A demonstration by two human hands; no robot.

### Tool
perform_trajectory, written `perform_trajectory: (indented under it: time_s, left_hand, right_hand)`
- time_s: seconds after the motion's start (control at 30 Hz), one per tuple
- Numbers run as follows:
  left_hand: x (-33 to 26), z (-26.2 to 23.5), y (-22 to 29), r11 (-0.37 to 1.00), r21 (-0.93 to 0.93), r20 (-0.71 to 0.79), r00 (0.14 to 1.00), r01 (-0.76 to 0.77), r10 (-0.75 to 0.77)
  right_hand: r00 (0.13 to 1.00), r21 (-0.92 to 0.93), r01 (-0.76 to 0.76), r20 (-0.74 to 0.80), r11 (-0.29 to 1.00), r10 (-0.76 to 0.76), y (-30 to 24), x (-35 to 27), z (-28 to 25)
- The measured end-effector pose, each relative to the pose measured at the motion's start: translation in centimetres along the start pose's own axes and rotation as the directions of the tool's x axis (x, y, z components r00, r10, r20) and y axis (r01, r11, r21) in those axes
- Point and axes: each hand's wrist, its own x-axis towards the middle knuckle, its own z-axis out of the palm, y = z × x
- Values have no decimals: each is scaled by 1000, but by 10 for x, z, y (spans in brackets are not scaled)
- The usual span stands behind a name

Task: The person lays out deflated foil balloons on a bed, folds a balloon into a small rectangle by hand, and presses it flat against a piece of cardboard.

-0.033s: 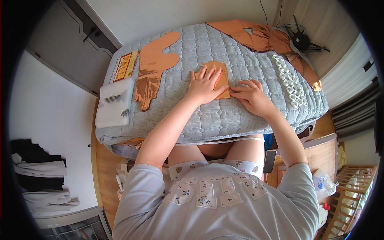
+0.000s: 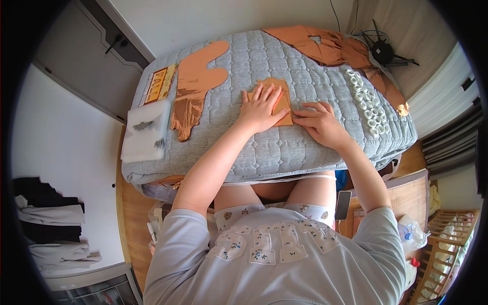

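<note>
My left hand (image 2: 260,109) lies flat with fingers spread on a folded orange-copper foil piece (image 2: 283,118), which looks like a flattened foil balloon. Much of the foil is hidden under that palm. By its right edge, my right hand (image 2: 321,123) rests on the quilted cover, fingers apart and slightly bent. Its fingertips come up to the foil's edge; whether they touch it I cannot tell. To the left stretches an unfolded copper foil balloon (image 2: 201,76), flat and wrinkled at its near end.
A grey quilted bed (image 2: 239,152) bears everything. At left are a stack of clear plastic bags (image 2: 145,133) and a yellow-red packet (image 2: 160,84). Crumpled copper foil (image 2: 325,44) runs along the far right, near small white rings (image 2: 367,104) and a black router (image 2: 382,52).
</note>
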Motion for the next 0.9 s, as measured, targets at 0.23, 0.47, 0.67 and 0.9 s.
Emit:
perform_trajectory:
  time_s: [0.23,0.47,0.67,0.9]
  left_hand:
    - [-1,-1,1,1000,1,32,999,10,-10]
    - [-1,-2,2,999,34,29,999,12,-13]
    - [-1,-3,4,999,28,34,999,19,-20]
    - [-2,-4,6,1000,27,35,999,14,-15]
  right_hand:
    - [987,-144,162,25,976,-160,10,7,-10]
    - [853,-398,522,246,755,-460,32,29,-23]
    - [809,-369,587,284,721,-514,33,31,-30]
    - [936,-98,346,-30,933,-350,20,24,-16]
